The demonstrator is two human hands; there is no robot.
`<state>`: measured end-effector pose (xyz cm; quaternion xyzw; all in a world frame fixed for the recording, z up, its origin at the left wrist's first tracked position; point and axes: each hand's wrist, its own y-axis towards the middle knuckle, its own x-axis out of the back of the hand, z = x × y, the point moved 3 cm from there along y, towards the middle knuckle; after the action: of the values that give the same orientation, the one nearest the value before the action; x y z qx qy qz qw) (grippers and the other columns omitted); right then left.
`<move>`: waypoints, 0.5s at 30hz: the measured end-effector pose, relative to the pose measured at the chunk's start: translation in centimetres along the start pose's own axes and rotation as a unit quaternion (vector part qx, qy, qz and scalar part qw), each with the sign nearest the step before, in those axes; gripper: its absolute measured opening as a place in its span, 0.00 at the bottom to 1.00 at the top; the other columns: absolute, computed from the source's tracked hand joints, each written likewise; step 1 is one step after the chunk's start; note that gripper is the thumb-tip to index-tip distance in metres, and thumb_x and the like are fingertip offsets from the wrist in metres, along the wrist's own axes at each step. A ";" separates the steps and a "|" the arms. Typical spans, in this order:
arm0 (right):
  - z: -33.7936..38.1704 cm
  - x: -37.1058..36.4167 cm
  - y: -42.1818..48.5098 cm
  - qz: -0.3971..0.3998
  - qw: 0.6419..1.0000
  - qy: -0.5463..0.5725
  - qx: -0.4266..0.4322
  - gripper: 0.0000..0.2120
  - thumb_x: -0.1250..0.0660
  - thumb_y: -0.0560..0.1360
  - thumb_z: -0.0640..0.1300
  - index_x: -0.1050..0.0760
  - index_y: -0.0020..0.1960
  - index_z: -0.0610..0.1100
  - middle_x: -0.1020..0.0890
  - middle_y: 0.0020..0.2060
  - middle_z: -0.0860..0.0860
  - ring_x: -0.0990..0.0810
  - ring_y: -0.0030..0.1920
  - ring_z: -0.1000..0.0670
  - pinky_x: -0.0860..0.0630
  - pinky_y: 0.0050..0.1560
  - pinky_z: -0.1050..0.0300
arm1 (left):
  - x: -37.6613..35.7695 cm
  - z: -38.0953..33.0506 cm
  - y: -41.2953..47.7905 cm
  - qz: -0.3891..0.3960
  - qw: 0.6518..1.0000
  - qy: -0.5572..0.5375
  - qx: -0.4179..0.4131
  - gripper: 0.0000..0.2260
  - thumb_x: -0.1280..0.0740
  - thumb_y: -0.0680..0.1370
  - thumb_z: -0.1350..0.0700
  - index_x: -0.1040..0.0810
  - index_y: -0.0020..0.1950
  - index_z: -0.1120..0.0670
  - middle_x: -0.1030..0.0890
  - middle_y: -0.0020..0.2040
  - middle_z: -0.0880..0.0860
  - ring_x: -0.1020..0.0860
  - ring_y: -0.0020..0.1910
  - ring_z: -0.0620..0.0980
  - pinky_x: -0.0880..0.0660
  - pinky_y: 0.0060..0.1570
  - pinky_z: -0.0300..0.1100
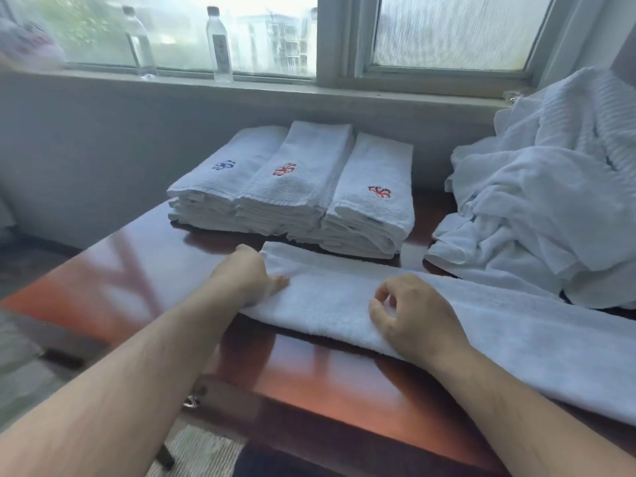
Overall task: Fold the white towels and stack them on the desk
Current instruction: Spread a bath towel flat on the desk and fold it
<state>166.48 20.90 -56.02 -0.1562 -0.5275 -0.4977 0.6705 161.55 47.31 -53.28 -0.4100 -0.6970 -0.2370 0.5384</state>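
Towels in three folded stacks (292, 187) sit far on the desk (330, 383). One long towel (447, 325) lies near, half folded. Left hand (247, 277) pinches its left end; right hand (413, 315) rests on it, fingers curled. Messy pile (537, 208) on the right waits.

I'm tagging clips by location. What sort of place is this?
Probably a hotel room: stacks of folded towels with embroidered logos, a heap of white linen on a wooden desk, and water bottles on the windowsill.
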 end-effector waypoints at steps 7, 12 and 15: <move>0.4 0.4 -0.7 0.009 1.000 0.000 -0.006 0.06 0.36 0.76 0.54 0.30 0.41 0.58 0.27 0.40 0.60 0.29 0.43 0.63 0.39 0.38 0.70 | 0.8 0.4 0.1 0.067 0.995 -0.067 -0.044 0.16 0.29 0.75 0.46 0.20 0.55 0.56 0.17 0.51 0.54 0.20 0.52 0.54 0.23 0.56 0.50; 1.0 0.6 -1.4 0.019 1.000 -0.004 -0.014 0.05 0.36 0.76 0.53 0.29 0.41 0.57 0.26 0.40 0.59 0.28 0.43 0.60 0.39 0.38 0.69 | 1.7 2.0 -0.9 0.072 0.972 -0.224 -0.007 0.21 0.29 0.72 0.41 0.20 0.52 0.58 0.16 0.50 0.56 0.17 0.50 0.56 0.21 0.55 0.53; 1.8 0.7 -1.9 0.029 0.999 -0.001 -0.019 0.06 0.35 0.76 0.53 0.29 0.40 0.57 0.26 0.40 0.58 0.28 0.42 0.60 0.38 0.38 0.69 | 2.2 3.3 -1.5 0.134 0.926 -0.351 0.046 0.25 0.22 0.69 0.43 0.20 0.55 0.60 0.14 0.49 0.57 0.14 0.48 0.56 0.18 0.52 0.52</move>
<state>163.84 21.06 -55.32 -0.1848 -0.5141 -0.4878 0.6809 158.27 49.77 -52.03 -0.5311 -0.7902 0.0288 0.3045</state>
